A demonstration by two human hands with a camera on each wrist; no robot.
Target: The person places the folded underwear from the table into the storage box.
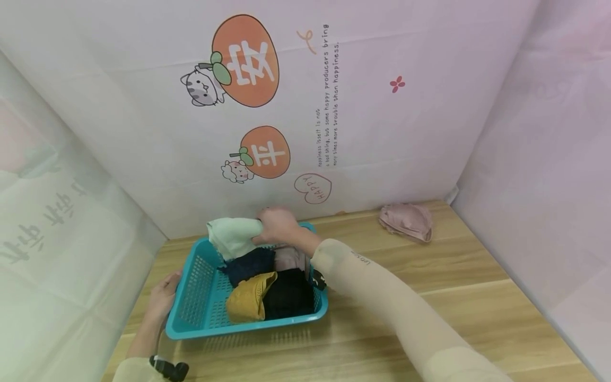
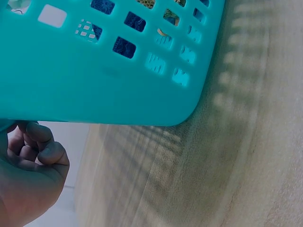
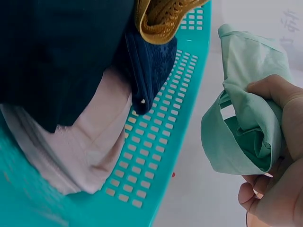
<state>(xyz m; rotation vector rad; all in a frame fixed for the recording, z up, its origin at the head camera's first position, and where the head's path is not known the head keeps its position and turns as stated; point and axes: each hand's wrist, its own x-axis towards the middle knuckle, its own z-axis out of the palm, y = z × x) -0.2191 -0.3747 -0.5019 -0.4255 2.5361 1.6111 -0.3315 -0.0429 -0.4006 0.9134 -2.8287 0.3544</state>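
Left grip (image 2: pixel 34 172) holding teal basket (image 2: pixel 90 90), blue cloth (image 2: pixel 124 48) showing through, wood-grain tabletop (image 2: pixel 232 156)

"What colour is the right sleeve (image 1: pixel 391 302)?"
"Cream, with small dark lettering (image 1: pixel 360 258) near its far end, too blurred to read."
"And the left sleeve (image 1: pixel 136 370)?"
"Cream too; only its end shows."
"Anything else worn?"
"A black, knobbed gadget (image 1: pixel 169 368) on the left; a black piece (image 1: pixel 318 279), partly hidden, on the right. Left hand (image 1: pixel 164 292) and right hand (image 1: pixel 278 225) are bare."
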